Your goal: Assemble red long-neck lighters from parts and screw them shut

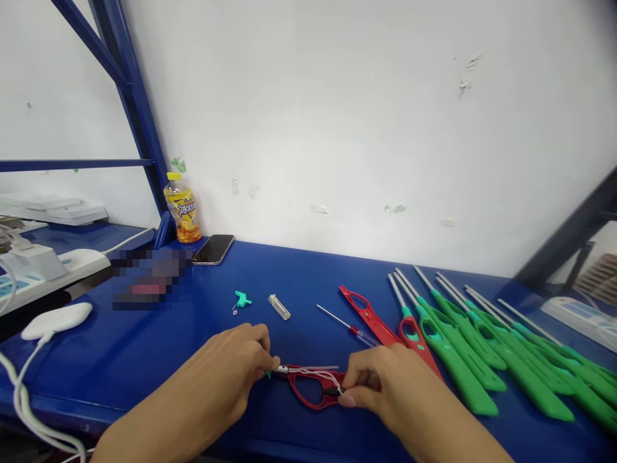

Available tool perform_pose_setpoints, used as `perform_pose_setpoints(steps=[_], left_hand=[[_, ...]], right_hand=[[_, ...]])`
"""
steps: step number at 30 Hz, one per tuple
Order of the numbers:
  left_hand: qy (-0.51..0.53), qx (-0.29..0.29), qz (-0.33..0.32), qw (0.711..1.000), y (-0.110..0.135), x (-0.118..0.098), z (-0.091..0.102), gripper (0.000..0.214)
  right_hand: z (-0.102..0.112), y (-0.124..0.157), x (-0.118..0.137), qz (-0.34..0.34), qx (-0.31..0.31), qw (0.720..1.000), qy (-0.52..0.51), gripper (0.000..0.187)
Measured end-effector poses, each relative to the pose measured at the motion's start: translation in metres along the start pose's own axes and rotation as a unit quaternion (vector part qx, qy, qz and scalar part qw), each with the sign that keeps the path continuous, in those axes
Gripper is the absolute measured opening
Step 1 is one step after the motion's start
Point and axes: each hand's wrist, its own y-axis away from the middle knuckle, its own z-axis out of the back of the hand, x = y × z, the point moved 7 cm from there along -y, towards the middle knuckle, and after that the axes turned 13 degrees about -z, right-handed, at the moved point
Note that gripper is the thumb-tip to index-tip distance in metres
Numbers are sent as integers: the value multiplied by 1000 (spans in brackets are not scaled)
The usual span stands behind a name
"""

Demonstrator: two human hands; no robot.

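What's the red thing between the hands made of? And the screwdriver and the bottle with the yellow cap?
The red frame looks like hard plastic: slightly shiny, with thin edges. The screwdriver has a silvery shaft, probably metal, and a see-through handle, likely plastic. The bottle is clear and glossy, probably plastic, though glass could look similar.

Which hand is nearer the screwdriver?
Right. The right hand is close by, on the near side of the screwdriver; the left hand is farther off, to its left.

Bottle [184, 212] left of phone [214, 249], lighters [525, 373] right of screwdriver [354, 330], casing [315, 406] between left hand [245, 357] and right hand [385, 379]
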Motion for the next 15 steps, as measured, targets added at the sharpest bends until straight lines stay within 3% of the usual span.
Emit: perform_pose_setpoints(steps=[15], left_hand=[[-10, 23, -54, 998, -4, -6, 10, 33]], right_hand=[[1, 1, 1, 8, 1, 1000, -3, 8]])
